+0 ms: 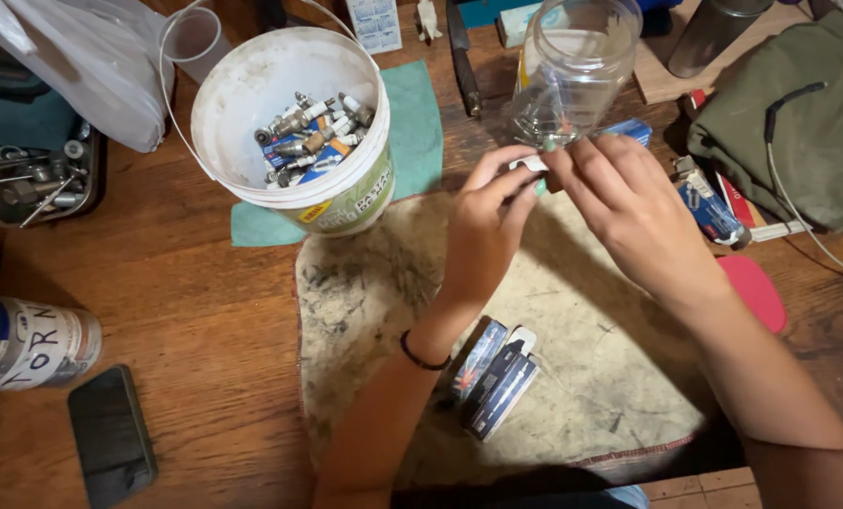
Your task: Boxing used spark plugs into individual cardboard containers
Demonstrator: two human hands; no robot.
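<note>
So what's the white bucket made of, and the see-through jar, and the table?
The bucket looks like plastic: smooth, matte white, scuffed inside, with a thin wire handle. The jar is clear and shiny; it could be plastic or glass, hard to tell from here. The table looks like wood: brown, with grain lines and a soft sheen.

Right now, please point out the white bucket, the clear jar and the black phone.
white bucket [252,94], head view, bare inner wall.
clear jar [572,66], head view, middle of its side.
black phone [110,435], head view, middle of its screen.
</note>
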